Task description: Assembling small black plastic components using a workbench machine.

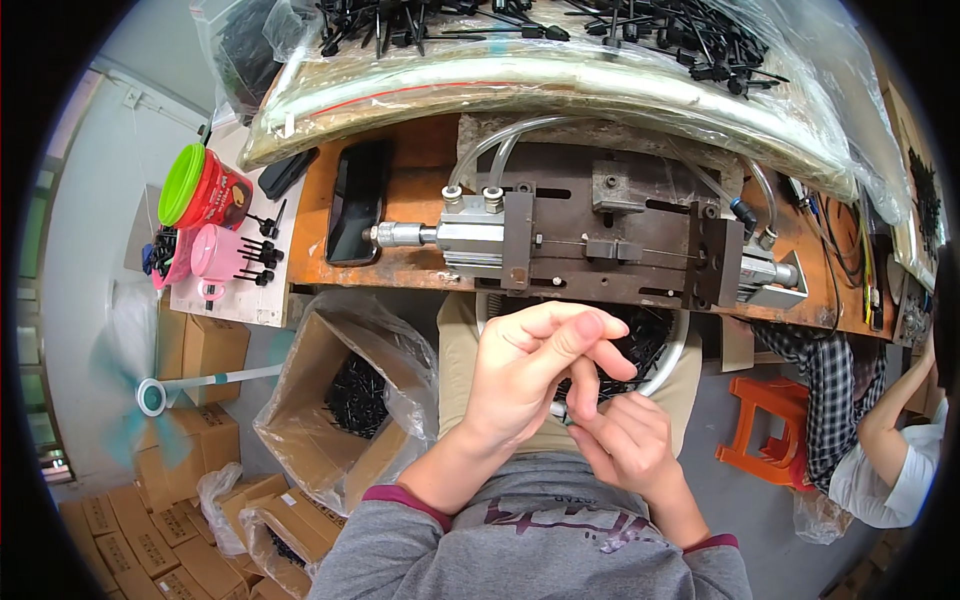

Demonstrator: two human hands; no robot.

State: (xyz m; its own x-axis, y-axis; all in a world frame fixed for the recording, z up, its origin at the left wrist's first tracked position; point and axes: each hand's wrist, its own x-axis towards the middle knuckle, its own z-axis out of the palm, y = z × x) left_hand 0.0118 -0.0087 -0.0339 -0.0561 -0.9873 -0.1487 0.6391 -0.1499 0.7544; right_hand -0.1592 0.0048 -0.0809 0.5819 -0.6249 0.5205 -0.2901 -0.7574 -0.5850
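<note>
Above my lap, my left hand (540, 370) is closed, its thumb pressed to the curled index finger. Just to its lower right is my right hand (630, 440), with fingers pinched together close to the left fingertips. Whatever sits in either pinch is too small or hidden to name. Behind both hands, a round container with a white rim (668, 372) holds black parts in my lap. Beyond it, a dark metal fixture (570, 272) lies on the wooden bench, with a small block (613, 250) and a thin rod at its middle. Neither hand touches the fixture.
Air cylinders flank the fixture, left (470, 240) and right (765, 272). A plastic-lined tray (560, 85) bears black parts. Left are a phone (358, 200), red tub (222, 190), pink cup (212, 252), open carton (300, 375) and fan (150, 397). Right: orange stool (765, 425), another person (885, 460).
</note>
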